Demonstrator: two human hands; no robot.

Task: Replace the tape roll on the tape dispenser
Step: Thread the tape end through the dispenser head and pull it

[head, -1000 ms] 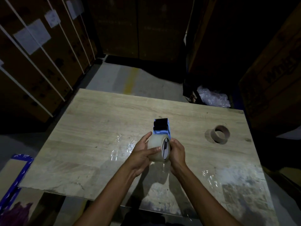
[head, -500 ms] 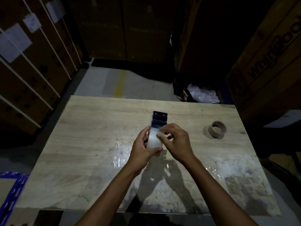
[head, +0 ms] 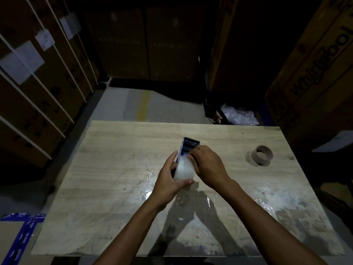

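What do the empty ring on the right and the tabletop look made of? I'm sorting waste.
The empty ring looks like brown cardboard: matte, with a thin wall and a hollow centre. The tabletop looks like pale wood or wood-grain laminate, with streaked grain; glossy patches near the front could be stuck clear film.

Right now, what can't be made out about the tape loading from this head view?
- Free tape end: covered by the right hand on the clear tape roll.
- Roll seated on the blue tape dispenser hub: hidden by the roll and the left hand.
- Cutter teeth: too dark and small.
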